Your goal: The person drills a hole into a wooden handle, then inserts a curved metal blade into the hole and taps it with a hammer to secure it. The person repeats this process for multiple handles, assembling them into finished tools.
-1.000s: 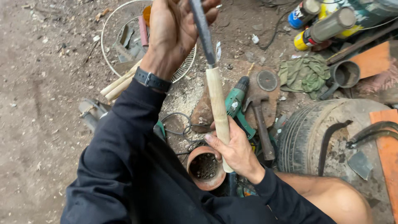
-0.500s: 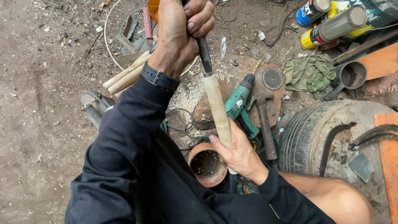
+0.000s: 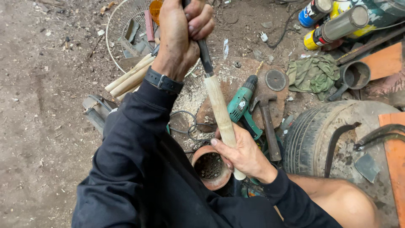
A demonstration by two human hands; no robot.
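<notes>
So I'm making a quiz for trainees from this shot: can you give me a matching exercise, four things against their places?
Things:
1 wooden handle
2 drill
3 tyre
4 green cloth

Places:
A far side, beside a dark funnel
B in the right hand
C on the ground next to a hammer
D beside the bare knee

Pairs: 1-B, 2-C, 3-D, 4-A
</notes>
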